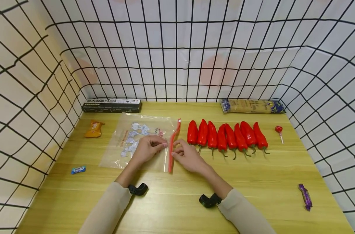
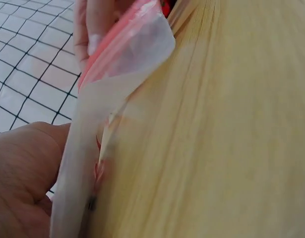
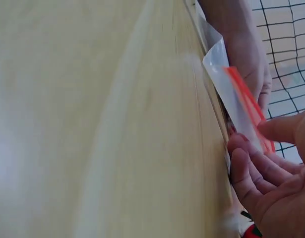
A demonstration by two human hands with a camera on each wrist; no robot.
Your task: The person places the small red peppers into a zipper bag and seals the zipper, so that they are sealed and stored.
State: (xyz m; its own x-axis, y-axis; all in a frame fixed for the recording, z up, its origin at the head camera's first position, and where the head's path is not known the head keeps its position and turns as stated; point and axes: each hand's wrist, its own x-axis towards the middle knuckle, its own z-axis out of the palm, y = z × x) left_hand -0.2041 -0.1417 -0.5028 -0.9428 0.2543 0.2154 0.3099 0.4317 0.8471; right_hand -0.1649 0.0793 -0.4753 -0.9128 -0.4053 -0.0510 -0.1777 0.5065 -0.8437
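A clear zip bag [image 1: 142,122] with printed cartoon figures lies flat left of centre, its red zip strip [image 1: 171,156] towards the right. Over the bag's right part, the left hand [image 1: 148,150] pinches the film near the strip between thumb and curled fingers. The right hand [image 1: 189,156] comes from the other side and pinches the red strip. In the right wrist view its thumb [image 3: 278,130] presses the strip, with the fingers below. The zip edge stands raised from the table in both wrist views. The left fingertips are partly hidden by the bag in the left wrist view.
Several red peppers [image 1: 222,138] lie in a row right of the bag. A pasta box [image 1: 111,106] and a noodle pack [image 1: 253,106] lie at the back. Around the sides are an orange packet [image 1: 94,129], blue candy [image 1: 78,170], lollipop [image 1: 278,129] and purple candy [image 1: 305,196]. Black wire mesh [image 1: 177,48] encloses the table.
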